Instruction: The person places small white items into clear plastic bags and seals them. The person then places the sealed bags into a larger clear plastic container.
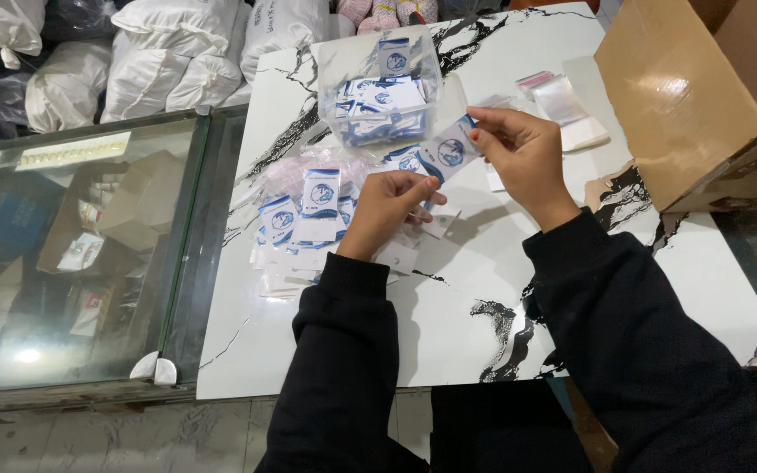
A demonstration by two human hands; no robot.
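A small white card with a blue round emblem [450, 151] is pinched at its upper end by the fingertips of the right hand [519, 158], above the marble-patterned tabletop [449, 324]. Its lower end is met by the left hand [389, 206], whose fingers are closed on a further blue-and-white card [409, 163] just beside it. To the left of the left hand, a loose pile of like cards [304, 223] is spread on the tabletop. Beyond both hands a clear plastic bag [380, 83] filled with such cards is stood. Past the right hand, small clear sleeves [562, 98] are laid, and a cardboard box [703, 96] is seen farther right.
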